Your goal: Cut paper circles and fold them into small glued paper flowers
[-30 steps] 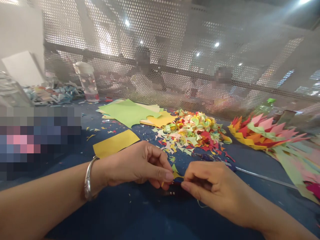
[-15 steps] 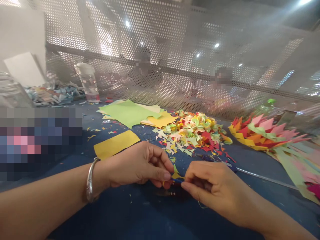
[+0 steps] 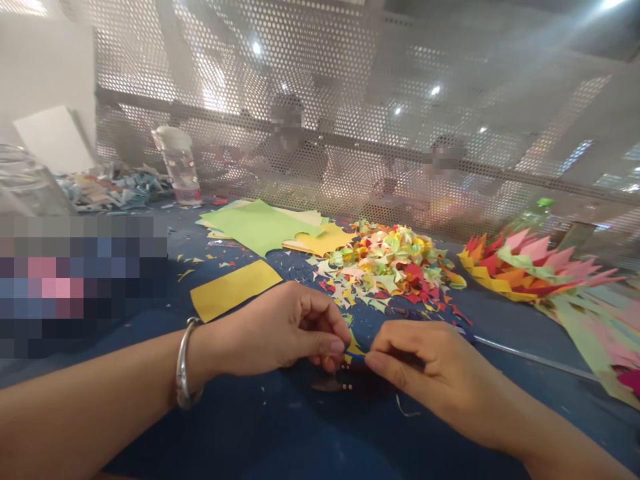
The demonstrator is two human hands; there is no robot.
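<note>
My left hand (image 3: 277,327), with a silver bangle (image 3: 183,363) on the wrist, and my right hand (image 3: 425,370) meet low over the blue table (image 3: 280,433). Both pinch a small yellow paper piece (image 3: 355,349) between thumb and forefinger, with fingers curled. Most of the piece is hidden by the fingertips. Just beyond my hands lies a heap of small folded coloured paper shapes (image 3: 387,263). A small dark object (image 3: 333,385) lies on the table under my hands.
A yellow paper rectangle (image 3: 235,289) and green and yellow sheets (image 3: 260,227) lie left of the heap. Zigzag-cut coloured strips (image 3: 530,267) pile at the right. A clear bottle (image 3: 177,165) and paper scraps (image 3: 113,187) stand back left. A perforated metal screen (image 3: 350,100) walls the far edge; people sit behind it.
My hands have stayed together on the yellow piece, with only small finger shifts. The view has drifted slightly.
</note>
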